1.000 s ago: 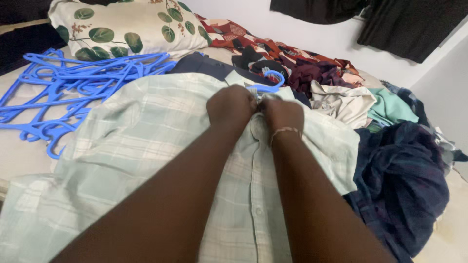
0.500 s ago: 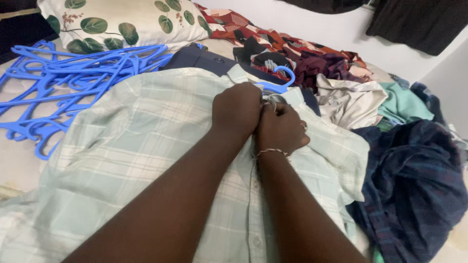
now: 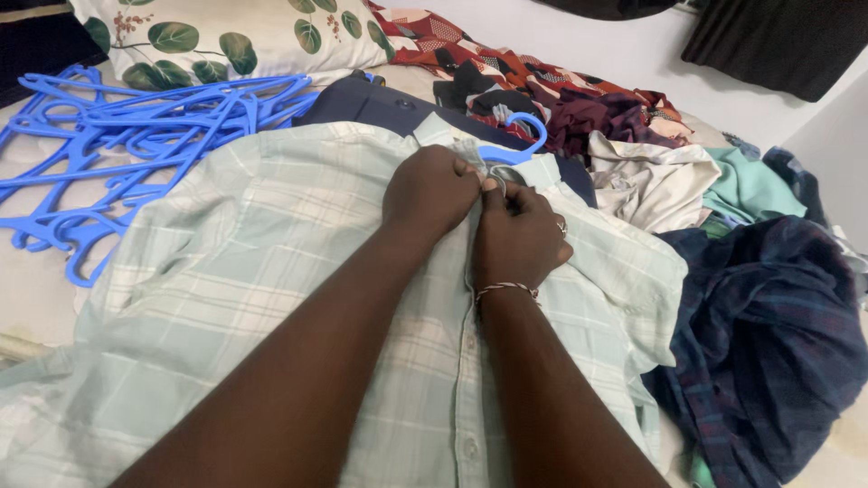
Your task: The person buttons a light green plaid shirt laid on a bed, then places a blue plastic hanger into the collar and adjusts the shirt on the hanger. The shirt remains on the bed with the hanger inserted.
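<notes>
Spare hangers (image 3: 117, 136): piled at your far left.
Shirt (image 3: 271, 271): pale checked, spread centre, a blue hanger (image 3: 515, 145) already inside.
Left hand (image 3: 432, 188): fingers pinching the collar placket.
Right hand (image 3: 517, 237): pinching likewise, probably at the top button; lower buttons look done.

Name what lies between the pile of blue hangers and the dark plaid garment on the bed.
In the head view, the pale checked shirt lies between them, with both hands at its collar.

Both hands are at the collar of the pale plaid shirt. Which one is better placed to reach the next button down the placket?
Probably the right hand: it lies directly over the placket of the plaid shirt, while the left hand sits higher, pinching the collar beside the blue hanger hook.
</notes>
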